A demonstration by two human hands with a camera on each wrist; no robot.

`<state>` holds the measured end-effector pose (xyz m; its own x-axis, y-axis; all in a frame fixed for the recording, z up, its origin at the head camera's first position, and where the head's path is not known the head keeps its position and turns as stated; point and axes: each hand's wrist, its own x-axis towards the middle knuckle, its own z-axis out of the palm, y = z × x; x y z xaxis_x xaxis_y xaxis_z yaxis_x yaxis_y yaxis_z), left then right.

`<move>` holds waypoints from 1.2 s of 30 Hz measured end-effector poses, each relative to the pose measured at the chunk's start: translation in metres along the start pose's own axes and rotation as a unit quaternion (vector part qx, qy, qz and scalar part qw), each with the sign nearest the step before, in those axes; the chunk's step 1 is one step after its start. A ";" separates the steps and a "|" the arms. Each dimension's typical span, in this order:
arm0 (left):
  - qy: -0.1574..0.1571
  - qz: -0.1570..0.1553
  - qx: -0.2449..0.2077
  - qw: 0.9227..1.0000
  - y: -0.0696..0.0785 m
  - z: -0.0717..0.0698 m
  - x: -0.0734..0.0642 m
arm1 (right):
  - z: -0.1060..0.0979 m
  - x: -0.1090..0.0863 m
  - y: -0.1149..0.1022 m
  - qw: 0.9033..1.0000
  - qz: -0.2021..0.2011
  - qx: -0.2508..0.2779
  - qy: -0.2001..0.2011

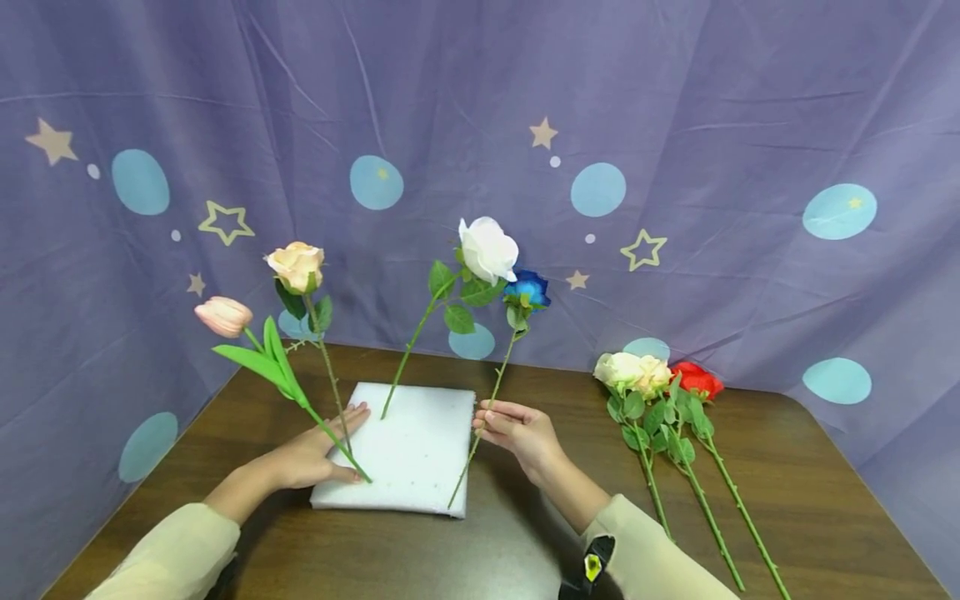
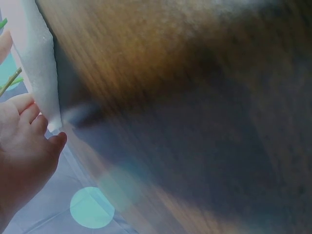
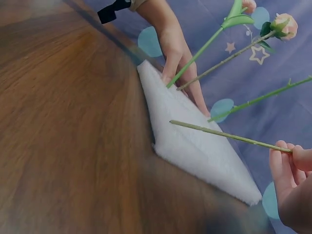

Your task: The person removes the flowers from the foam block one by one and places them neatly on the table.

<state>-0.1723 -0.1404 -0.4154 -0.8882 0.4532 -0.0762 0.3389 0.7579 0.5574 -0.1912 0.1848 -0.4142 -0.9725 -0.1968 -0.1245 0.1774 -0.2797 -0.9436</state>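
Note:
A white foam board (image 1: 408,446) lies on the table, with a pink tulip (image 1: 225,317), a peach rose (image 1: 297,267) and a white rose (image 1: 488,250) standing tilted in it. My left hand (image 1: 311,454) rests on the board's left side, thumb and fingers spread around the tulip and peach rose stems. Between thumb and fingertips, my right hand (image 1: 525,437) pinches the stem of a blue rose (image 1: 529,289) beside the board's right edge. The lower end of that stem (image 3: 219,133) overlaps the board's near right part.
To the right, a cream rose (image 1: 622,369), another pale rose (image 1: 651,377) and a red rose (image 1: 697,380) lie on the wooden table (image 1: 817,483), stems toward the front. A purple curtain (image 1: 465,92) with stars and dots hangs behind.

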 end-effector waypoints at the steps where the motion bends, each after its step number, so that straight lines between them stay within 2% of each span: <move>1: -0.001 -0.002 -0.001 1.000 0.000 0.000 0.000 | -0.004 -0.002 0.000 1.000 0.001 -0.002 -0.003; 10: -0.008 -0.019 -0.008 1.000 -0.003 0.001 -0.001 | -0.041 -0.019 0.002 1.000 0.016 -0.018 -0.011; 19: -0.006 -0.008 -0.005 1.000 0.001 -0.001 -0.002 | -0.079 -0.031 0.006 0.999 0.029 -0.037 -0.008; 26: -0.006 -0.011 -0.004 1.000 0.001 0.000 -0.001 | -0.100 -0.039 0.002 0.997 0.040 -0.059 0.001; 36: -0.008 -0.016 -0.005 1.000 0.001 0.000 -0.001 | -0.128 -0.055 -0.007 0.991 0.061 -0.117 0.024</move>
<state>-0.1712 -0.1400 -0.4143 -0.8934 0.4363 -0.1067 0.3073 0.7670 0.5632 -0.1587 0.3177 -0.4399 -0.9532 -0.1696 -0.2503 0.2589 -0.0304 -0.9654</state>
